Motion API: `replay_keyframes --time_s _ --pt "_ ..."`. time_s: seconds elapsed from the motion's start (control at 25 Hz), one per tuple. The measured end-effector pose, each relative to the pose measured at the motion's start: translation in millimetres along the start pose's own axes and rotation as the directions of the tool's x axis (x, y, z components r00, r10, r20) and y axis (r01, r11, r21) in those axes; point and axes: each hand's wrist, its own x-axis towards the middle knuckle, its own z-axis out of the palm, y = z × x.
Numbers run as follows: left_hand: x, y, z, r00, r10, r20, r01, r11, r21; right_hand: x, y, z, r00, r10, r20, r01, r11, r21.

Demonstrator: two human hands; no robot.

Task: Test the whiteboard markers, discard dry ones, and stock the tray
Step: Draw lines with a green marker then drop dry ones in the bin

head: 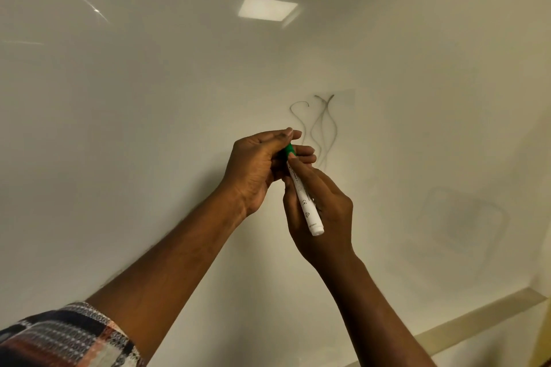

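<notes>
Your right hand (320, 211) grips the white marker barrel (305, 202); your left hand (259, 164) pinches its green cap (289, 150) before the whiteboard (149, 128).

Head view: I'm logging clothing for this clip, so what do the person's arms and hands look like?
The left hand and right hand are bare: no gloves, rings or watch show. A woven sleeve in a patchwork of black, grey-white and orange-red checks ends above the left forearm, which is uncovered. The right forearm shows no sleeve within the frame.
</notes>
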Motion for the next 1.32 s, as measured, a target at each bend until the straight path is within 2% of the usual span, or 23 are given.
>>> replay_keyframes --time_s 0.2,0.44,0.56,0.68,0.8,0.84,0.96,1.08,1.16,1.32 --pt "7 -20 28 0.997 -0.011 -0.080 0.011 1.000 -0.009 -5 19 -14 1.000 0.002 -0.011 -0.002 1.000 -0.028" --pt "7 -55 78 0.989 -0.042 -0.143 0.029 0.995 -0.098 -20 43 -42 0.996 0.041 -0.081 -0.046 0.998 -0.052" --pt "9 -78 100 0.989 -0.078 -0.129 0.065 0.993 -0.102 -33 59 -63 0.991 0.098 -0.096 -0.105 0.992 -0.066" --pt "14 -101 115 0.987 -0.123 -0.108 0.112 0.989 -0.101 -41 76 -85 0.987 0.154 -0.046 -0.158 0.982 -0.099" --pt "14 -131 135 0.972 -0.183 -0.146 0.173 0.982 -0.079 -52 86 -113 0.968 0.252 -0.012 -0.252 0.959 -0.134" --pt "13 -143 142 0.962 -0.213 -0.169 0.204 0.977 -0.069 -58 88 -122 0.934 0.356 -0.012 -0.356 0.929 -0.098" --pt "13 -183 158 0.915 -0.352 -0.196 0.339 0.936 -0.098 -82 99 -143 0.762 0.648 -0.014 -0.647 0.762 0.035" --pt "10 -231 170 0.867 -0.448 -0.217 0.433 0.894 -0.117 -113 115 -161 0.627 0.779 -0.017 -0.777 0.627 0.064" --pt "4 -272 182 0.841 -0.498 -0.211 0.506 0.863 -0.020 -140 129 -178 0.504 0.863 -0.044 -0.858 0.506 0.088" --pt "-31 -361 201 0.742 -0.654 -0.146 0.668 0.705 0.239 -210 155 -233 0.228 0.950 -0.212 -0.968 0.245 0.058"
